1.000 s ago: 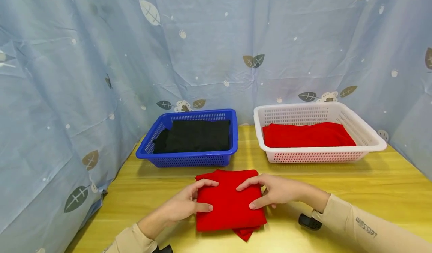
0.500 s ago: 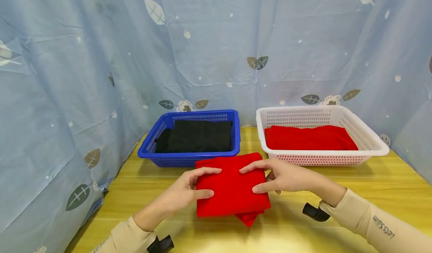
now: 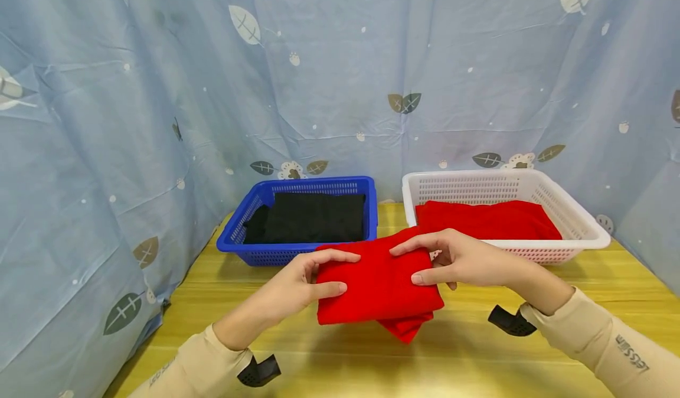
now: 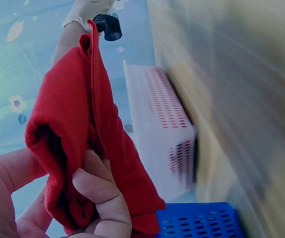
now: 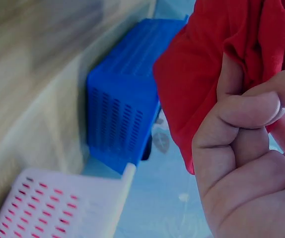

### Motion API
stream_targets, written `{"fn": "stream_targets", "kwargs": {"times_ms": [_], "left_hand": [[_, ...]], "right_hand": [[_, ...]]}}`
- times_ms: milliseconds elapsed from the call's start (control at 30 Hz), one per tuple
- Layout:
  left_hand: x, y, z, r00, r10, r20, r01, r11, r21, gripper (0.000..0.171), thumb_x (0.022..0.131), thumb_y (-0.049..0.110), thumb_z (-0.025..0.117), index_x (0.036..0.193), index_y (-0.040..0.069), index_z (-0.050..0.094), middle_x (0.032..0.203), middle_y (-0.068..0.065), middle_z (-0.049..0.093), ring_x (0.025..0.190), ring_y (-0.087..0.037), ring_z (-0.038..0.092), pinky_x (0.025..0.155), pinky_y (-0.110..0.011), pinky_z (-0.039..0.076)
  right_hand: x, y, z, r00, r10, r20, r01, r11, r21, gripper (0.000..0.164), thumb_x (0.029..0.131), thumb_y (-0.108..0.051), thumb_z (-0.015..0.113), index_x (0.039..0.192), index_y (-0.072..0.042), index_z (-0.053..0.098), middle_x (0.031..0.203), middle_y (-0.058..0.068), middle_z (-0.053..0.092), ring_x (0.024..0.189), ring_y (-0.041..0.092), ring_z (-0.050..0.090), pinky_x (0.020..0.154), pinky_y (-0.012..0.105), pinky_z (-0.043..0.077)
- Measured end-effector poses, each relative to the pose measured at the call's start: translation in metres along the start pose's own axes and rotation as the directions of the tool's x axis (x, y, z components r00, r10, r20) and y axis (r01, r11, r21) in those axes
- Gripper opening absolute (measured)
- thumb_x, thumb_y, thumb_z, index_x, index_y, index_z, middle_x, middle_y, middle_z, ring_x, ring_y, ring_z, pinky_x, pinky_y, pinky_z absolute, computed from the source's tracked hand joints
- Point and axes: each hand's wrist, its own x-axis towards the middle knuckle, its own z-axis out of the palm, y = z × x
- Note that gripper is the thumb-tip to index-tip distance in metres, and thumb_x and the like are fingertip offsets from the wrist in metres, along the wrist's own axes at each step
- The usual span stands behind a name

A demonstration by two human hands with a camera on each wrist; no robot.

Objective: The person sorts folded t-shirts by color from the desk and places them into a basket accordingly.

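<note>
A folded red garment (image 3: 378, 280) is held up over the table between both hands, a loose corner hanging below its near edge. My left hand (image 3: 305, 283) grips its left side, thumb and index finger on top; in the left wrist view other fingers (image 4: 100, 191) curl beneath the folded layers (image 4: 68, 109). On the opposite side my right hand (image 3: 467, 259) pinches the garment the same way, and the right wrist view shows its fingers (image 5: 242, 114) curled under the red cloth (image 5: 192, 74).
Behind the garment stand a blue basket (image 3: 297, 248) with folded black cloth (image 3: 319, 218) and, to the right, a white basket (image 3: 584, 243) with red cloth (image 3: 483, 219). A yellow wood-grain table (image 3: 212, 303) carries them. A blue patterned curtain (image 3: 340, 61) hangs behind.
Both hands have lifted the folded red garment off the table and moved it forward and slightly right. It now overlaps the near edges of both baskets in the head view.
</note>
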Motion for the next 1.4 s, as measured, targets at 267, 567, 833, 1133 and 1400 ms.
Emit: {"fn": "stream_targets", "kwargs": {"times_ms": [267, 567, 833, 1133, 1400], "left_hand": [[0.018, 0.022, 0.002, 1.0, 0.031, 0.004, -0.031, 0.999, 0.045, 0.049, 0.103, 0.012, 0.072, 0.15, 0.022, 0.063, 0.147, -0.015, 0.061, 0.115, -0.025, 0.072, 0.093, -0.036, 0.064], [0.065, 0.041, 0.006, 0.994, 0.107, -0.033, -0.104, 0.99, 0.095, 0.048, 0.103, 0.011, 0.071, 0.148, 0.026, 0.065, 0.139, -0.011, 0.067, 0.111, -0.024, 0.074, 0.093, -0.037, 0.064], [0.118, 0.051, 0.014, 0.994, 0.092, -0.052, -0.085, 0.989, 0.124, 0.046, 0.102, 0.01, 0.072, 0.144, 0.029, 0.068, 0.14, -0.005, 0.064, 0.107, -0.023, 0.071, 0.089, -0.032, 0.063], [0.172, 0.054, 0.029, 0.994, 0.093, -0.052, -0.086, 0.989, 0.119, 0.047, 0.101, 0.005, 0.071, 0.143, 0.027, 0.068, 0.147, -0.004, 0.059, 0.115, -0.026, 0.069, 0.094, -0.037, 0.064], [0.207, 0.049, 0.045, 0.994, 0.083, -0.075, -0.071, 0.987, 0.143, 0.047, 0.1, 0.003, 0.071, 0.14, 0.028, 0.07, 0.15, -0.005, 0.059, 0.119, -0.022, 0.065, 0.1, -0.039, 0.061]], "right_hand": [[-0.015, -0.004, -0.021, 0.997, 0.032, -0.066, -0.034, 0.999, -0.027, 0.052, 0.099, -0.028, 0.08, 0.148, -0.025, 0.064, 0.079, 0.004, 0.066, 0.051, 0.024, 0.051, 0.056, 0.031, 0.053], [-0.021, 0.005, -0.054, 0.98, 0.127, -0.154, -0.131, 0.991, -0.018, 0.058, 0.099, -0.03, 0.08, 0.153, -0.025, 0.059, 0.096, 0.006, 0.076, 0.068, 0.027, 0.061, 0.065, 0.03, 0.051], [-0.027, 0.023, -0.084, 0.943, 0.184, -0.277, -0.212, 0.975, -0.073, 0.062, 0.098, -0.033, 0.081, 0.155, -0.027, 0.057, 0.078, 0.007, 0.065, 0.063, 0.024, 0.057, 0.064, 0.032, 0.051], [-0.036, 0.046, -0.113, 0.89, 0.245, -0.385, -0.333, 0.926, -0.18, 0.066, 0.097, -0.044, 0.08, 0.157, -0.032, 0.055, 0.089, 0.005, 0.076, 0.084, 0.023, 0.071, 0.083, 0.036, 0.055], [-0.039, 0.076, -0.128, 0.871, 0.283, -0.402, -0.346, 0.934, -0.091, 0.066, 0.098, -0.035, 0.08, 0.158, -0.026, 0.055, 0.127, 0.009, 0.074, 0.097, 0.018, 0.076, 0.089, 0.032, 0.061]]}}
